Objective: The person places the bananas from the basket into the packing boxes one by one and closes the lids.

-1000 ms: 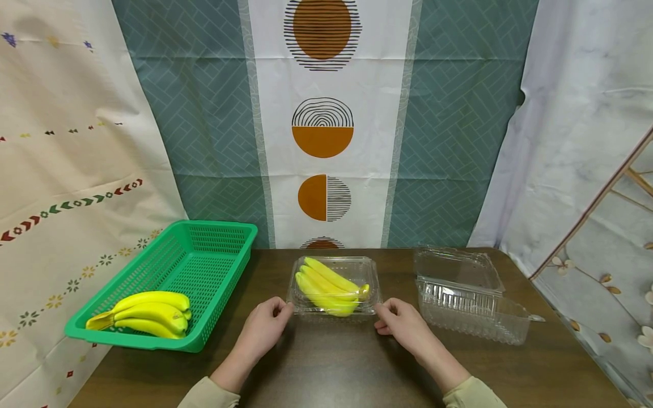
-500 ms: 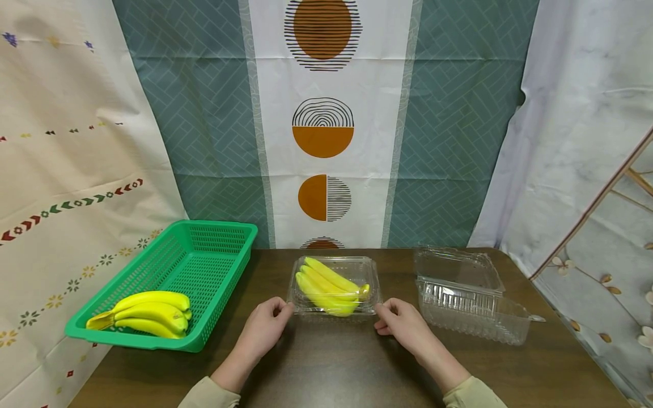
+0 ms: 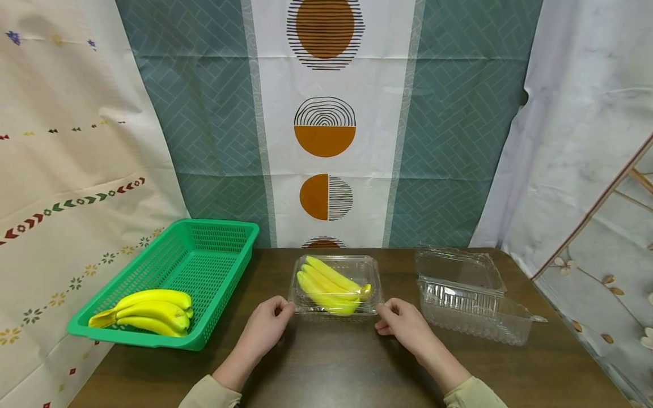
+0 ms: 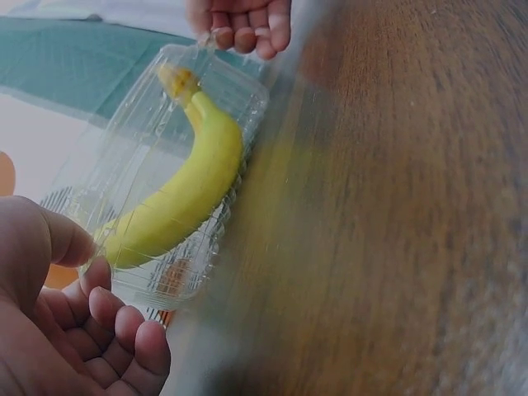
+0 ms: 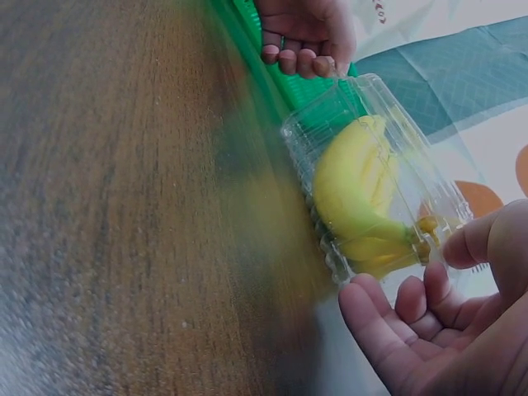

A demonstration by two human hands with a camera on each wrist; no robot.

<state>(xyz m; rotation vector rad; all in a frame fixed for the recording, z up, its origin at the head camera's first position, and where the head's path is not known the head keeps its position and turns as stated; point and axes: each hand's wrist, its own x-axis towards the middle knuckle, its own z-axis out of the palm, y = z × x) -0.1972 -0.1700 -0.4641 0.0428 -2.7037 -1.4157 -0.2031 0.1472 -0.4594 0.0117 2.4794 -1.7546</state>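
Observation:
A lidded clear plastic clamshell container (image 3: 374,277) sits on the table in front of me, its lid down over a bunch of yellow bananas (image 3: 326,283). My left hand (image 3: 267,324) pinches its near left corner at the rim between thumb and index finger. At the near right corner, my right hand (image 3: 403,323) pinches the rim in the same way. In the left wrist view, the other fingers of the left hand (image 4: 91,313) curl loosely below the rim. The right wrist view shows the thumb and fingertips of the right hand (image 5: 450,305) at the container's corner.
On the left stands a green plastic basket (image 3: 245,255) with another bunch of bananas (image 3: 153,311) in its near end. To the right, an empty clear clamshell (image 3: 474,314) lies with its lid raised. Patterned curtains (image 3: 214,113) hang behind the brown table (image 3: 326,368).
The head view has shifted very slightly. Both hands keep their grip on the container's corners, and the container stays in place.

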